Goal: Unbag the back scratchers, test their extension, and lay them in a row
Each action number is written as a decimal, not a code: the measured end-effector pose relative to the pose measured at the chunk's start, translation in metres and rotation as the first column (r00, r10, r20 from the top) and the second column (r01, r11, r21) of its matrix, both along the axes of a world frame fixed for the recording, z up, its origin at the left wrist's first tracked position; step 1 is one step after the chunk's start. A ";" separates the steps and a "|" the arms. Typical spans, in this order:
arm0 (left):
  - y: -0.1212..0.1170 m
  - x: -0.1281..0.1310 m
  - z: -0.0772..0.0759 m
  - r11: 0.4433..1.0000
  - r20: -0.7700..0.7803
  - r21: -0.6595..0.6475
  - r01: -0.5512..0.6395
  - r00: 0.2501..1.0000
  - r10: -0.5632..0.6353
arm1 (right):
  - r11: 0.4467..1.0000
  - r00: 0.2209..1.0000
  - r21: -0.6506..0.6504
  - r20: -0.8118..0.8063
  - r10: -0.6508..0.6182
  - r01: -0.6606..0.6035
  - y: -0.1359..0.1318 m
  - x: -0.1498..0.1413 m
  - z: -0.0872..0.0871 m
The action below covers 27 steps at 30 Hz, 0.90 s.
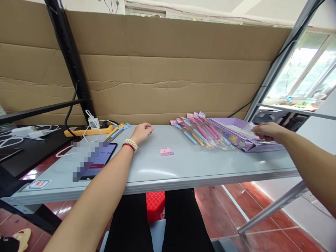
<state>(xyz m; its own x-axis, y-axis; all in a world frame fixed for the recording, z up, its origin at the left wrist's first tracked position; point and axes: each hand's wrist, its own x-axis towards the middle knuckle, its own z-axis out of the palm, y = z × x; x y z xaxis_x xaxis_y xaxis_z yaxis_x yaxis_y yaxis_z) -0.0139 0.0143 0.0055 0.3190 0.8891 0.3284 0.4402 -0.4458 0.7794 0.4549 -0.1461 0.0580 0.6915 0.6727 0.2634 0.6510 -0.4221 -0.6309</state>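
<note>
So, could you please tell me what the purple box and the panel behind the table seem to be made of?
The purple box looks like thin printed card with a slight sheen, judging by its patterned side, though plastic is possible. The panel seems matt brown cardboard: it shows long creases.

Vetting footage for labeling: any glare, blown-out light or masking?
Head view: window at right largely blown out; head view: pale glare streak on the desk near its front edge; head view: phone partly covered by pixelation.

A purple box (228, 136) is patterned with yellow motifs; left of it, pink, blue and gold slim packets (200, 130) and a pink card (166, 152) are seen.
</note>
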 end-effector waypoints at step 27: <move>0.000 0.001 -0.001 0.999 -0.095 0.046 0.029 0.995 -0.025 | 0.955 0.952 0.079 0.087 -0.292 0.286 -0.016 0.031 -0.011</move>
<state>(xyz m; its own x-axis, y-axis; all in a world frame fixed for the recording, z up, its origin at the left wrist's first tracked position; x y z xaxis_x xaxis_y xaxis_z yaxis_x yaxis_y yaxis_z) -0.0129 0.0139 0.0043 0.3742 0.8639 0.3372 0.4985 -0.4940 0.7124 0.4857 -0.1624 0.0471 0.8228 0.4272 0.3748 0.5663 -0.5617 -0.6031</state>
